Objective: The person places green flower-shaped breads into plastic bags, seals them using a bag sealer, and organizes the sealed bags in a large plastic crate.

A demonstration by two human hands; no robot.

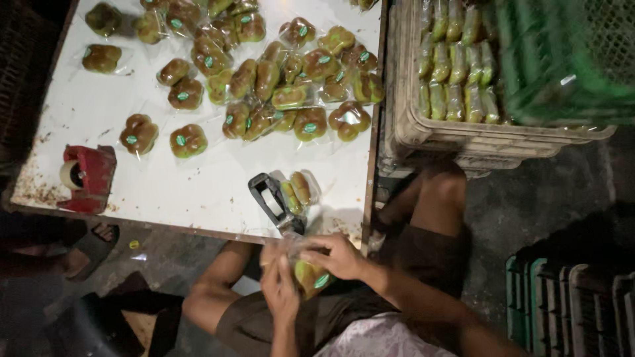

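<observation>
Below the white surface (198,185) edge, over the lap: left hand (281,291) and right hand (340,254) both clamped on a wrapped green pastry (311,276). Black tape dispenser (271,198) just above; red dispenser (89,178) well left.

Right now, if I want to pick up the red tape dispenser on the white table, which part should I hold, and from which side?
Probably best to grip the red tape dispenser across its broad red body, coming down from above. It sits flat near the corner of the white table, with bare surface around it. The tape roll sits at one end, so avoid gripping there; the blocky middle looks like the firmest hold.
</observation>
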